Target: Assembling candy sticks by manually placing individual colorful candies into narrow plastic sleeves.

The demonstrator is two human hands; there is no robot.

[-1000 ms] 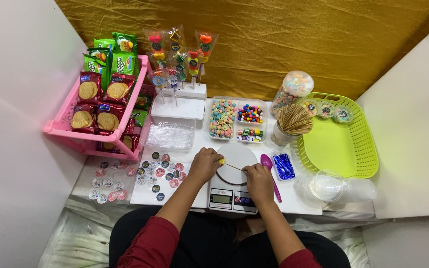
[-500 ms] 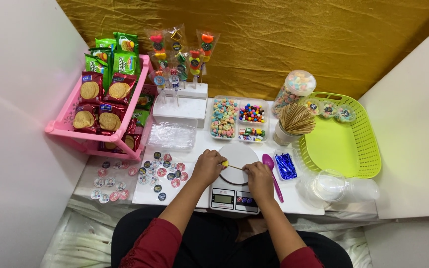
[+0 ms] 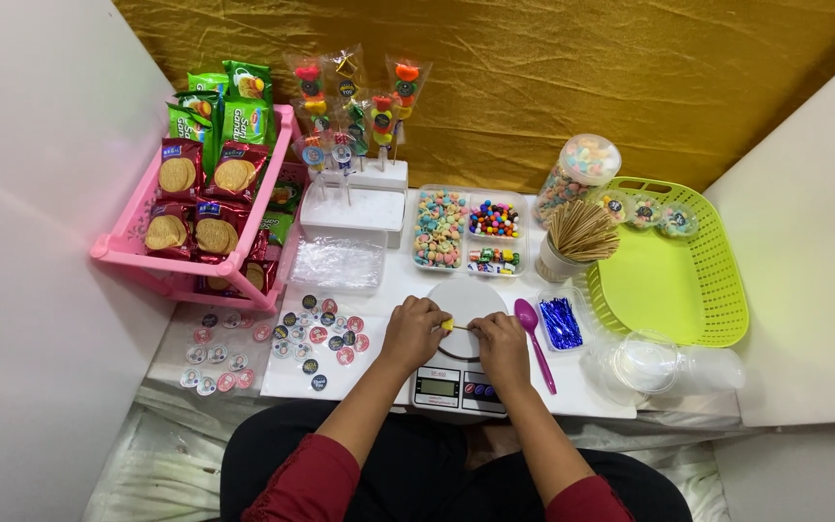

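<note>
While both hands meet over the white kitchen scale [image 3: 461, 362] at lower centre of the frame, the left hand [image 3: 416, 332] pinches a small yellow candy [image 3: 447, 325] at its fingertips, and the right hand [image 3: 501, 346] is curled narrow just beside it, seemingly gripping a thin wooden skewer [image 3: 460, 328], though that stick is barely visible. The candy sits between the two hands, above the scale's round plate. A purple spoon [image 3: 535, 340] lies on the desk [image 3: 388, 290] just right of the right hand, with a small tray of blue twist ties [image 3: 561, 323] beyond it. Round stickers [image 3: 326, 338] are spread to the left, candy compartments [image 3: 466, 232] lie above the scale, and a cup of skewers [image 3: 577, 242] stands near the green basket [image 3: 674, 266]. A likely slip, as I judge it: the soft candy could split or drop if pushed off-centre, and the sharp tip could prick a finger held so close. An elbow swinging outward might also scatter the loose stickers.
</note>
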